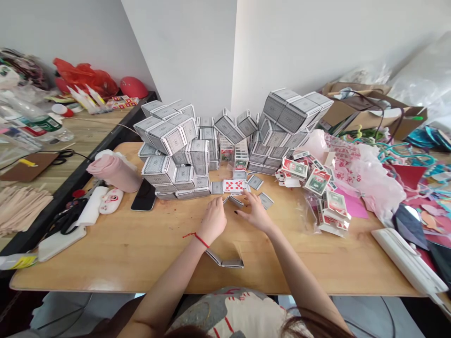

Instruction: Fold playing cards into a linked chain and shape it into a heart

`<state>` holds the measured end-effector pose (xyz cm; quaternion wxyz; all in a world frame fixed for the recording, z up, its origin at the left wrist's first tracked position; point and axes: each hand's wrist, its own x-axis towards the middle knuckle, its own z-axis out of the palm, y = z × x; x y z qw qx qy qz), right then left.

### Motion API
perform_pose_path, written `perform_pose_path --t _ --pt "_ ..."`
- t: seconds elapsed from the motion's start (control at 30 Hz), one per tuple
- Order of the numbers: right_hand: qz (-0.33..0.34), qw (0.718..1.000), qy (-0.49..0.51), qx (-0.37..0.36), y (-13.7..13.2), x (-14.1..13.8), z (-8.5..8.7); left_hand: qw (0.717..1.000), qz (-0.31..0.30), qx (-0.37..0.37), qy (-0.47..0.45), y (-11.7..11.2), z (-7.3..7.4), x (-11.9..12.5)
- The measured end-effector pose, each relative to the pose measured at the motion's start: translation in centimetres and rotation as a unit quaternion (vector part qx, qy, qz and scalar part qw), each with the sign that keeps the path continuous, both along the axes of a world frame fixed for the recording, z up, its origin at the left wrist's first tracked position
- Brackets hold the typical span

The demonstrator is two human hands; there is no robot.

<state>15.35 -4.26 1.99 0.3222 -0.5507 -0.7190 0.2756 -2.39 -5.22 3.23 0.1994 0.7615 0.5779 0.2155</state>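
My left hand (214,218), a red cord on its wrist, is closed, fingertips pinched at the left end of a bent playing card (235,202). My right hand (256,213) reaches in from the other side, thumb and fingers apart, the fingertips over loose cards. Just beyond lies a face-up red-heart card (232,186), with face-down cards (255,182) around it. A folded card strip (230,264) stands on edge near my forearms. Behind, blocks built of grey-backed cards are stacked at left (169,131) and right (292,112).
On the wooden table (141,253) are a black phone (143,196), a pink roll (114,171) and scissors (72,216) at left. Opened card boxes (319,180), a plastic bag (373,173) and a white device (408,258) lie at right. A wall stands behind.
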Motion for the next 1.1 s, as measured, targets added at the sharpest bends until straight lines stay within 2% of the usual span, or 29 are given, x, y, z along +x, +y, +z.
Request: perform_pose_path --t 0.1,0.17,0.23,0.33,0.43,0.5,0.63,0.8,0.97,1.1 --pt "-0.050 0.995 0.075 -0.034 -1.0 1.1 1.2 0.995 0.006 -0.045 -0.086 0.5 -0.1 -0.8" --pt "-0.052 0.991 0.091 -0.086 -2.2 1.5 2.4 0.987 0.000 -0.075 -0.144 1.1 0.2 -1.3" --pt "0.014 0.980 0.082 -0.179 -3.6 1.7 3.6 0.976 -0.018 -0.098 -0.196 1.8 0.4 -1.6" --pt "0.144 0.943 0.084 -0.289 -5.5 1.2 4.8 0.952 -0.045 -0.124 -0.276 3.1 0.4 -1.6" --pt "0.249 0.907 0.069 -0.333 -6.7 0.3 5.3 0.922 -0.070 -0.157 -0.348 4.2 0.1 -1.1" --pt "0.277 0.904 0.026 -0.324 -7.1 -0.1 5.3 0.904 -0.090 -0.177 -0.379 4.7 -0.1 -0.7" --pt "0.260 0.914 -0.044 -0.308 -7.4 -0.3 5.1 0.905 -0.094 -0.195 -0.367 5.2 -0.3 -0.3" --pt "0.255 0.899 0.018 -0.355 -7.3 0.4 4.4 0.921 -0.052 -0.174 -0.346 4.9 -0.7 -0.7" --pt "0.181 0.938 0.056 -0.289 -6.4 1.4 4.7 0.920 0.026 -0.139 -0.366 4.3 -0.8 -0.9" --pt "0.083 0.973 0.021 -0.213 -5.0 2.4 4.8 0.913 0.093 -0.125 -0.377 3.9 -0.5 -0.9"
